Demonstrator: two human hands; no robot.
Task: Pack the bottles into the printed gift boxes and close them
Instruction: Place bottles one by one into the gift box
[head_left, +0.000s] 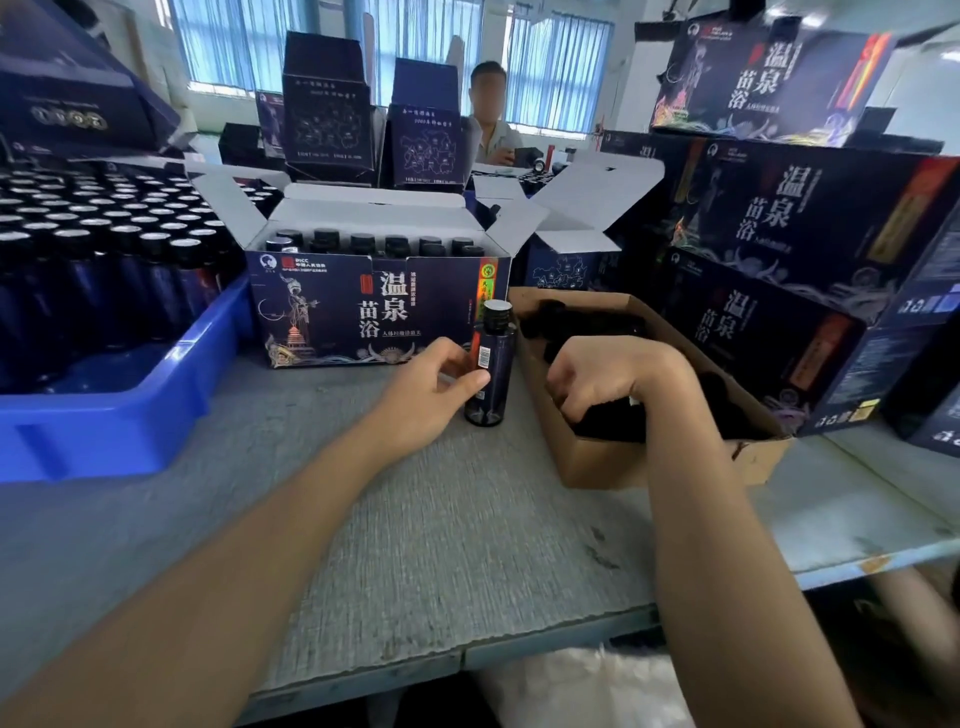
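Cardboard box (597, 462), one, half-hides right hand's (618, 374) curled fingers (563, 396), grip unclear; left hand's (431, 395) fingers (470, 382) clasp one bottle (497, 400).

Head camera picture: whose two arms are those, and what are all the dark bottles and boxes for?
The camera sits on a person's head, so those are that person's own arms. The left hand holds one bottle upright on the table. The right hand reaches into a brown carton; whether its fingers hold anything is hidden. Behind stands an open gift box with rows of bottles. A blue tray on the left holds many more, and closed boxes are stacked on the right.
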